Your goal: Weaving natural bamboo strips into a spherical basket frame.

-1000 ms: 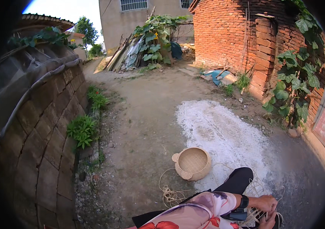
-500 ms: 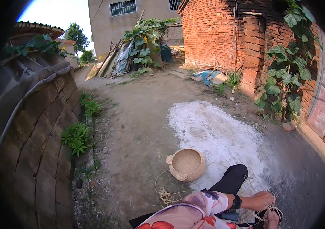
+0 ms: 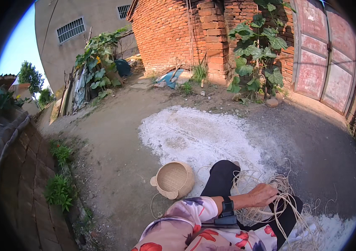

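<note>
My left hand (image 3: 263, 195) reaches out over my lap, with a dark band (image 3: 227, 207) on its wrist. Its fingers are closed round loose strands of pale cord (image 3: 289, 205), which spill in a tangle over my dark trouser leg and down to the ground. No part of my right hand shows. On the ground left of my knee (image 3: 224, 173) sits a round woven basket (image 3: 174, 180), its hollow facing up and toward me. Two small rounded tabs stick out from its rim. A thin length of cord trails beneath the basket.
White powdery material (image 3: 199, 131) covers the ground ahead. A block wall (image 3: 23, 180) with green plants (image 3: 59, 192) runs along the left. Beyond stand a brick building (image 3: 165, 37), a climbing vine (image 3: 255, 52) and a faded red metal door (image 3: 326, 54).
The view has swung to the right, so the basket and wall appear further left. My left hand is raised with more cord showing round it. My right hand has passed out of sight.
</note>
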Tool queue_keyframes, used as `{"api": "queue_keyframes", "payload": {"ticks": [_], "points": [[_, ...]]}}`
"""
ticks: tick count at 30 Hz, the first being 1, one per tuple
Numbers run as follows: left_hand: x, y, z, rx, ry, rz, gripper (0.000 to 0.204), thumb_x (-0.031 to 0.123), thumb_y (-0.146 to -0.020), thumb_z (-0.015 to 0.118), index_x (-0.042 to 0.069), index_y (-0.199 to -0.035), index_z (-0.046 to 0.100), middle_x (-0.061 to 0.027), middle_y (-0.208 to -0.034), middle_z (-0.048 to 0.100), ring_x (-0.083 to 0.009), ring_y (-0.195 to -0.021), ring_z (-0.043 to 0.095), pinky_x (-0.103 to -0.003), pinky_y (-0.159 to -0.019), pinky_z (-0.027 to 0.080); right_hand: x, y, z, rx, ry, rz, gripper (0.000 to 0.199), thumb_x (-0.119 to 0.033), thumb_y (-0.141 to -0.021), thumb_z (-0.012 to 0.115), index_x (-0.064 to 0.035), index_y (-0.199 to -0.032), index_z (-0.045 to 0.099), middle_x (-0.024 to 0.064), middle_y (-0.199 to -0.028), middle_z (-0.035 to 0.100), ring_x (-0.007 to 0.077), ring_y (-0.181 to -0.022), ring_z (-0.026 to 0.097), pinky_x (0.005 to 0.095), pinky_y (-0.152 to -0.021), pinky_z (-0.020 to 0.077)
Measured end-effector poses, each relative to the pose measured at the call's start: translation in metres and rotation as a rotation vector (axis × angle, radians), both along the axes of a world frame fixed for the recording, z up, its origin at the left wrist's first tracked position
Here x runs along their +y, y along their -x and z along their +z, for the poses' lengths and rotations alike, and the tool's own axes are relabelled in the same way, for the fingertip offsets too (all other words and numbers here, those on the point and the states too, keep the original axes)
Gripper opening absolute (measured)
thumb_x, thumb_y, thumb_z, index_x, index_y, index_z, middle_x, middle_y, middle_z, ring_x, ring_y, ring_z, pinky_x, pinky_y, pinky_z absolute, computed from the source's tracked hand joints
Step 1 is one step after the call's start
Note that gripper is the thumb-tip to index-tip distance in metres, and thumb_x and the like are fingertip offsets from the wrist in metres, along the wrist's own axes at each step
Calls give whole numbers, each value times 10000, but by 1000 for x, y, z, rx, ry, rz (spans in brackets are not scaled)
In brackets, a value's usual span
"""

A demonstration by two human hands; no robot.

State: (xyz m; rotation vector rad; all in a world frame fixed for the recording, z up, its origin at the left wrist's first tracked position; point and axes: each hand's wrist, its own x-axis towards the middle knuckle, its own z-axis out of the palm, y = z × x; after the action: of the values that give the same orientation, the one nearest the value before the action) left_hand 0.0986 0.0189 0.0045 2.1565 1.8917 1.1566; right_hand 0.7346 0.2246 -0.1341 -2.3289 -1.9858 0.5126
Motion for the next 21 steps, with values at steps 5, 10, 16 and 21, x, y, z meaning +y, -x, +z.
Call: {"api": "queue_keyframes", "payload": {"ticks": [5, 10, 16, 21], "points": [[7, 7, -2, -188, 201, 7, 239, 226, -845, 594, 0, -766, 602, -173, -623, 593, -333, -589, 619, -404, -577, 489, -28, 102, 12, 1, 124, 281, 329, -176, -590, 763, -29, -871, 674, 164, -682, 658, 282, -609, 649, 398, -587, 512], [17, 22, 10, -498, 577, 8, 263, 265, -869, 615, 23, -769, 640, -50, -611, 605, -115, -550, 586, -260, -508, 453, -73, 303, 101, 728, -351, 589, 319, -175, -737, 716, -13, -994, 620, 139, -805, 632, 244, -704, 612, 348, -643, 491], [29, 38, 16, -887, 904, 9, 204, 225, -850, 645, 27, -804, 655, -36, -684, 634, -104, -564, 587, -227, -516, 463, -150, 412, 146, 660, -100, 1047, 330, -279, -865, 615, -25, -1073, 586, 198, -910, 636, 387, -819, 615, 438, -712, 484], [33, 40, 10, -936, 964, -5, 176, 183, -841, 656, 8, -821, 659, -44, -690, 637, -118, -567, 592, -222, -523, 471, -128, 362, 127, 1045, 249, 823, 290, -272, -950, 540, -17, -830, 610, 13, -693, 575, 62, -652, 519, 233, -591, 430]]}}
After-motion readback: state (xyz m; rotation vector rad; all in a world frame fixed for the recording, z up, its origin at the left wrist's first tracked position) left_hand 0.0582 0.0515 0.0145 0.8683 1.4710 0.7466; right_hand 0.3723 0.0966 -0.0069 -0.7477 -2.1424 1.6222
